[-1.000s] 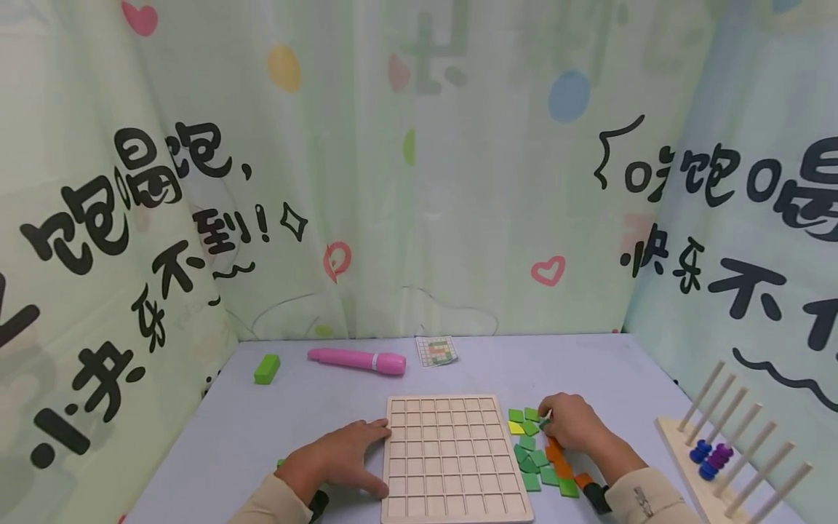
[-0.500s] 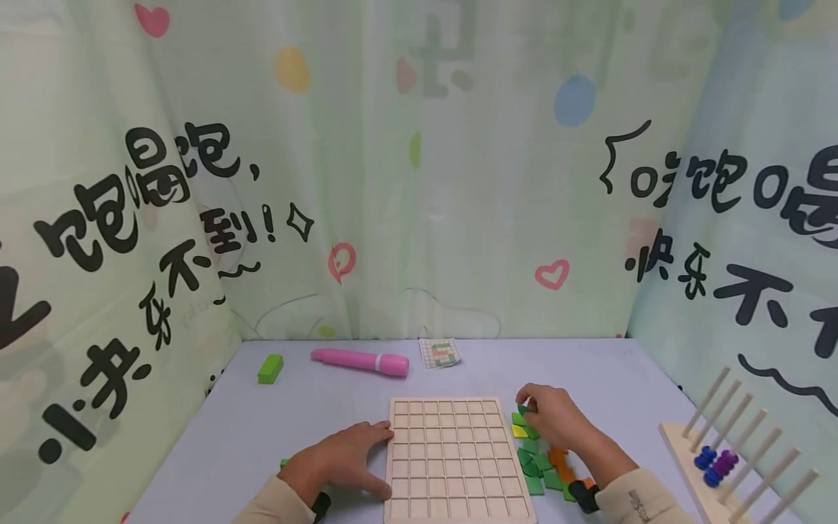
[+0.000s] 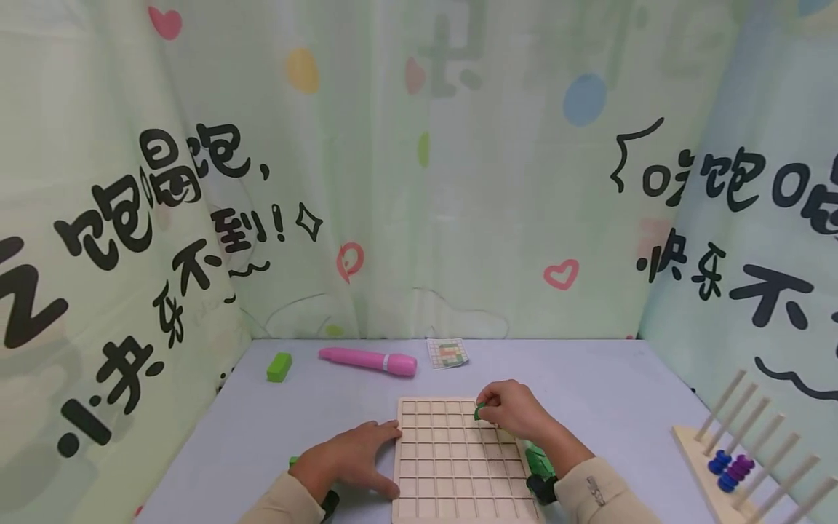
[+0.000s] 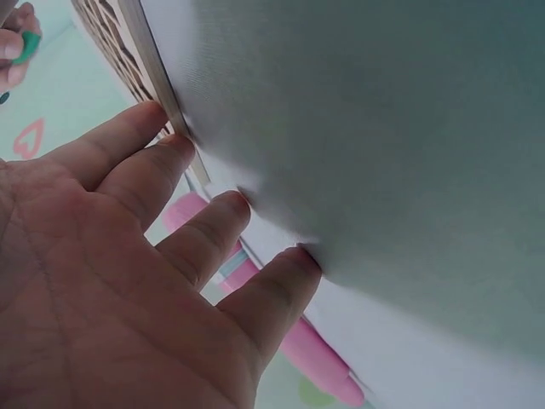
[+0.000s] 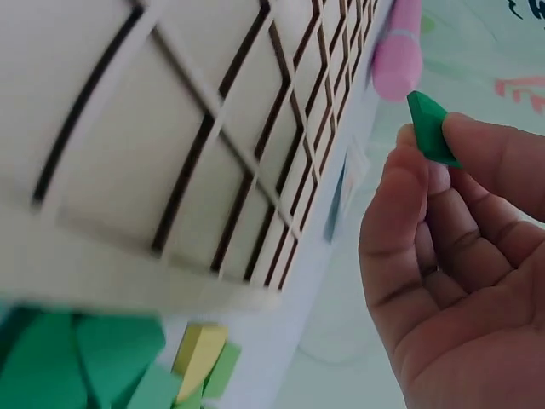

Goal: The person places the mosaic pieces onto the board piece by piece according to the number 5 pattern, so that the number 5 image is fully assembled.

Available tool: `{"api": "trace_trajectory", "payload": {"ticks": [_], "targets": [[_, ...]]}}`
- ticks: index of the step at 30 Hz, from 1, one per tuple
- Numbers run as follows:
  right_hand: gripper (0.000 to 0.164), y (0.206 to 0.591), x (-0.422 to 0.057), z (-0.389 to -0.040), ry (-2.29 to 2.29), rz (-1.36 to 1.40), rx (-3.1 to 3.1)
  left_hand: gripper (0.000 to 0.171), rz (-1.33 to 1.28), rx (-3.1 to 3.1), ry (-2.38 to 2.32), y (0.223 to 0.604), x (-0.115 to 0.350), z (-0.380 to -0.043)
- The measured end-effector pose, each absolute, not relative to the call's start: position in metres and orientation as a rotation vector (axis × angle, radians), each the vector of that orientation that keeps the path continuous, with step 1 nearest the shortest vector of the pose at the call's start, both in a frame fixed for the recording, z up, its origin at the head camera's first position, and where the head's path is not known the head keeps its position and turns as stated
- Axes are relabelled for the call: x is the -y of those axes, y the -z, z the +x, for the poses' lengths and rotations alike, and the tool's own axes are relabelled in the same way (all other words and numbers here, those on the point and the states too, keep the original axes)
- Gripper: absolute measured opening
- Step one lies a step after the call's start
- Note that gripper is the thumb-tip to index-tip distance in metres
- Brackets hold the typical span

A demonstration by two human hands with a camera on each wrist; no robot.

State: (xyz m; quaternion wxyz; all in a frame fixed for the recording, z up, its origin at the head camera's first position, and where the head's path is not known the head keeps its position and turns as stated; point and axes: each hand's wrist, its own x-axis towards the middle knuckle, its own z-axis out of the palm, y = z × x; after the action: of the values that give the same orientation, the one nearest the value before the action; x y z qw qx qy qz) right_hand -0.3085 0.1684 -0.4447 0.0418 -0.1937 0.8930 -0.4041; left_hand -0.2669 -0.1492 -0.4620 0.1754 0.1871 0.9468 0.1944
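A wooden grid board point(image 3: 452, 462) lies on the table in front of the person. My right hand point(image 3: 517, 411) pinches a green square tile point(image 5: 432, 129) between thumb and fingertips, over the board's upper right cells. My left hand point(image 3: 356, 458) rests at the board's left side, fingers spread, and in the left wrist view its fingertips point(image 4: 152, 112) touch the board's edge. Loose green tiles point(image 3: 538, 460) lie just right of the board, partly hidden by the right forearm. A yellow tile point(image 5: 199, 358) shows among them in the right wrist view.
A pink pen-shaped thing point(image 3: 366, 360), a small gridded pattern card point(image 3: 448, 354) and a green block point(image 3: 279, 367) lie towards the back of the table. At the right stands a wooden peg rack point(image 3: 713, 473) with blue and purple beads. Printed curtains surround the table.
From the tile pile, my right hand has lifted the green tile and moved left over the board. My left hand keeps its place at the board's edge. The head view has shifted slightly.
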Motion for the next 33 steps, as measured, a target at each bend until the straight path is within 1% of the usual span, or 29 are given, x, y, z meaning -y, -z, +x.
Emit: {"api": "trace_trajectory", "payload": {"ticks": [7, 12, 14, 20, 33], "targets": [[0.006, 0.447, -0.136, -0.319, 1.316, -0.585, -2.615, 0.092, 0.499, -2.669, -0.543, 0.462, 0.15, -0.27], [0.003, 0.451, -0.114, -0.327, 1.194, -0.547, -2.7, 0.092, 0.524, -2.673, -0.547, 0.46, 0.15, -0.27], [0.005, 0.454, -0.108, -0.331, 1.118, -0.52, -2.746, 0.091, 0.537, -2.674, -0.542, 0.46, 0.15, -0.269], [0.012, 0.461, -0.099, -0.337, 0.975, -0.494, -2.814, 0.091, 0.531, -2.67, -0.539, 0.461, 0.149, -0.269], [0.013, 0.467, -0.091, -0.342, 0.825, -0.558, -2.901, 0.092, 0.512, -2.675, -0.555, 0.46, 0.149, -0.269]]}}
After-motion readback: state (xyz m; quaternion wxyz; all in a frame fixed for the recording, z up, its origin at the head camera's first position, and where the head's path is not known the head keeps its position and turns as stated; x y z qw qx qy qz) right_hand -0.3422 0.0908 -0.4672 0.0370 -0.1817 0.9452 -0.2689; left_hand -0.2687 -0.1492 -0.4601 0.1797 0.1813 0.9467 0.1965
